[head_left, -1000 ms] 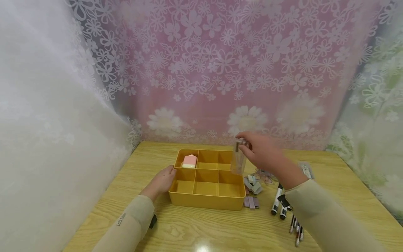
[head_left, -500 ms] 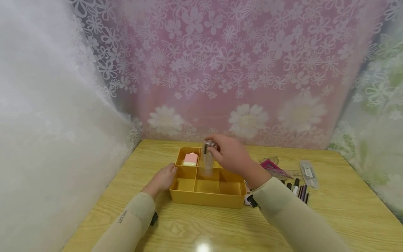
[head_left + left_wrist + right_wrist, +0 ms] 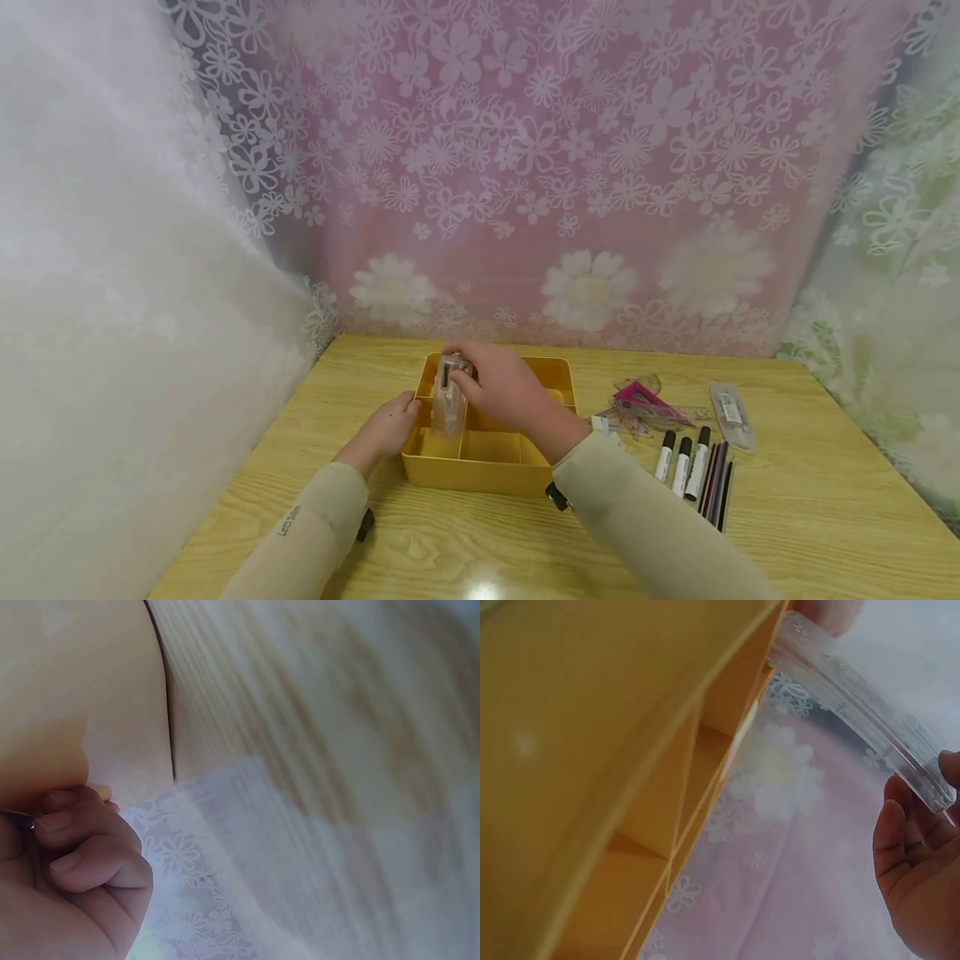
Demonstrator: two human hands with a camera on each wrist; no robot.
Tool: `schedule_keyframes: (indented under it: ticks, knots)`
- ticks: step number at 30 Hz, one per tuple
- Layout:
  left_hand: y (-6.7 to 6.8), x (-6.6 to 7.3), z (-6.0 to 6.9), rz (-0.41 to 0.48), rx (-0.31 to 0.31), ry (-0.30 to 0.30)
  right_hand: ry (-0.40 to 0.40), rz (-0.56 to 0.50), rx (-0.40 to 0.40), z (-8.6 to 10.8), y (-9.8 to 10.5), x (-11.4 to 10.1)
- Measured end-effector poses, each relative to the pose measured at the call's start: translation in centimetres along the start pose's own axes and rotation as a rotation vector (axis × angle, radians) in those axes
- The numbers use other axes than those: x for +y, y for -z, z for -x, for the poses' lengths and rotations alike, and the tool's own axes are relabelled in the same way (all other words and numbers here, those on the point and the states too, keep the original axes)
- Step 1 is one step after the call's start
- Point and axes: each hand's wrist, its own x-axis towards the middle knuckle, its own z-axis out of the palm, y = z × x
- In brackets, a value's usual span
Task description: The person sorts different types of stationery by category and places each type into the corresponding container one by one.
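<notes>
A yellow six-compartment organizer box (image 3: 480, 478) stands on the table. My left hand (image 3: 385, 429) grips its left rim; in the left wrist view the curled fingers (image 3: 94, 862) lie against the wall. Above the box's left side, my right hand (image 3: 506, 387) pinches one end of a long clear plastic case (image 3: 450, 408). It hangs tilted over the front left compartment, its lower end near the rim. The right wrist view shows the clear case (image 3: 862, 712) between thumb and fingers; its exact kind is unclear. My right hand and the case mostly hide the back left compartment.
Right of the box lie clear and pink set squares (image 3: 647, 402), partly hidden erasers (image 3: 600, 423), three markers (image 3: 697, 462), several pencils (image 3: 716, 487) and a flat clear pack (image 3: 732, 415). Floral curtains (image 3: 480, 167) enclose the table's back and sides.
My right hand has carried the clear case leftward, from the box's right side to above its left compartments, and lowered it slightly. My left hand stays on the left rim.
</notes>
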Motion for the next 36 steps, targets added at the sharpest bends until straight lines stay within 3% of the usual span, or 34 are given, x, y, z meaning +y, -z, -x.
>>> schedule_keyframes:
  ticks: [15,36]
  knots:
    - [0.0,-0.2,0.0,0.016,-0.002,-0.039,-0.065,0.111,-0.154,-0.3,-4.4,1.4]
    - [0.1,0.1,0.2,-0.004,0.006,-0.012,-0.090,0.261,-0.173,-0.2,-3.7,2.4]
